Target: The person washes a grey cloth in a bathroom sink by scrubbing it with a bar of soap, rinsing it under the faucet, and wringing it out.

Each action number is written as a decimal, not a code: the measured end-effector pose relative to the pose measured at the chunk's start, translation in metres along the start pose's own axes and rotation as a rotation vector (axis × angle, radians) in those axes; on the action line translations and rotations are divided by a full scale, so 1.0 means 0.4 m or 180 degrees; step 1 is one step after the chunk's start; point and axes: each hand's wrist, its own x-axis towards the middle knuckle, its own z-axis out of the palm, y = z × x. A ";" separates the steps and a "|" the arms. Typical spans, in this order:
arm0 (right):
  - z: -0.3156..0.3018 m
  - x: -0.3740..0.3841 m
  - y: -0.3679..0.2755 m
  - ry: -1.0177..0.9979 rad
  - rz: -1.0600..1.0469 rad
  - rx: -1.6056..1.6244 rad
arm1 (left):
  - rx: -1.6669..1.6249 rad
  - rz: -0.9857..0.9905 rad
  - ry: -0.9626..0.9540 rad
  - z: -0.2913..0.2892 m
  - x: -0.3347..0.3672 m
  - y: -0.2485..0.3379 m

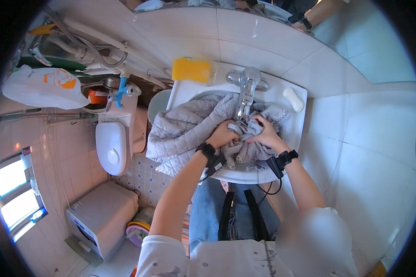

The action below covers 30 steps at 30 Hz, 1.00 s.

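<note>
A large grey quilted cover (185, 127) lies bunched in the white washbasin (245, 176), with one part hanging over the basin's left rim. My left hand (223, 134) has its fingers curled into the folds just below the tap. Close to it on the right, my right hand (267, 136) grips a gathered bunch of the same fabric between thumb and fingers. The chrome tap (249, 85) reaches over the cover, right above my hands; whether water runs cannot be made out. Some of my fingertips are hidden in the cloth.
A yellow sponge (191, 70) sits at the basin's back left corner, a white bar of soap (293, 99) on its right ledge. Leftward are a toilet (112, 154), a white plastic bag (44, 87) and a boxy appliance (101, 214). A tiled wall (370, 138) stands at right.
</note>
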 end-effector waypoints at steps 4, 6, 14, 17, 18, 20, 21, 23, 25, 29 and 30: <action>-0.052 0.023 -0.083 0.0726 0.0354 0.0584 | -0.0403 0.0334 0.0852 -0.034 -0.046 0.012; -0.064 0.063 -0.014 0.0630 0.0037 0.0292 | 0.0029 0.0419 0.0911 -0.038 -0.037 0.004; -0.020 0.045 -0.055 0.0987 -0.0189 -0.0383 | 0.0441 -0.0112 0.1262 -0.037 0.044 -0.012; -0.039 -0.028 -0.182 0.0987 -0.0274 -0.0052 | 0.0533 0.0104 0.1367 -0.042 0.047 -0.056; -0.049 -0.039 -0.224 0.0704 -0.0083 0.0840 | 0.0492 0.0051 0.1289 -0.040 0.045 -0.041; -0.038 -0.038 -0.291 0.0045 0.0283 0.2644 | 0.0427 -0.0093 0.1240 -0.045 0.040 -0.040; -0.045 -0.028 -0.291 -0.0063 0.0321 0.2871 | 0.0393 -0.0133 0.1211 -0.039 0.044 -0.027; -0.053 0.016 -0.280 -0.0314 0.0375 0.3348 | 0.0379 -0.0111 0.1188 -0.037 0.054 -0.010; -0.053 0.031 -0.305 -0.0236 0.0382 0.3416 | 0.0365 -0.0048 0.1214 -0.039 0.054 -0.027; -0.064 0.046 -0.344 -0.0225 0.0359 0.3385 | 0.0408 -0.0039 0.1326 -0.045 0.061 -0.047; -0.067 0.041 -0.332 -0.0073 0.0364 0.3305 | 0.0389 -0.0095 0.1315 -0.037 0.059 -0.031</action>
